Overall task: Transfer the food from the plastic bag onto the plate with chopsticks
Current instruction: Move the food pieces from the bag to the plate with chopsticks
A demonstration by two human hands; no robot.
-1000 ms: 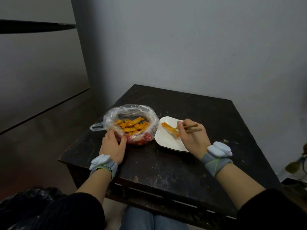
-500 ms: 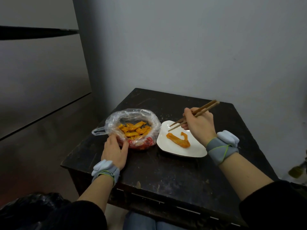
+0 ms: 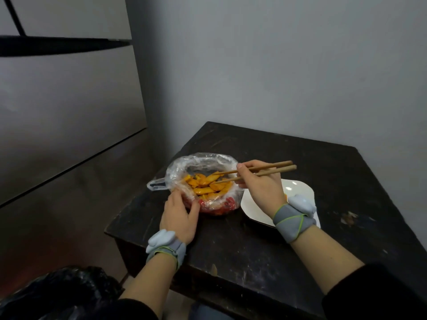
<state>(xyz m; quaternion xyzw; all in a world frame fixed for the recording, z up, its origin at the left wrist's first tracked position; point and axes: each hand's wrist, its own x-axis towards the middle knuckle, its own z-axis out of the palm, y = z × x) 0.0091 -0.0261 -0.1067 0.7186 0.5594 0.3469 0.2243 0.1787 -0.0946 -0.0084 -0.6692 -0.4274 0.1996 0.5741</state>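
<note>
Right hand (image 3: 261,190) dipping chopsticks (image 3: 265,171) into food (image 3: 205,184), left hand (image 3: 179,215) holding bag (image 3: 203,161)

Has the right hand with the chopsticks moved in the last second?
Yes. The right hand swung left, off the plate, and its chopsticks now reach into the plastic bag, tips among the food.

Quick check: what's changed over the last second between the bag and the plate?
The right hand swung the chopsticks left, from over the plate to the plastic bag; their tips now sit among the orange food there. The piece laid on the plate was let go and is mostly hidden behind the wrist. Unchanged: the left hand keeps its grip on the bag's near side; bag and plate stay put.
</note>
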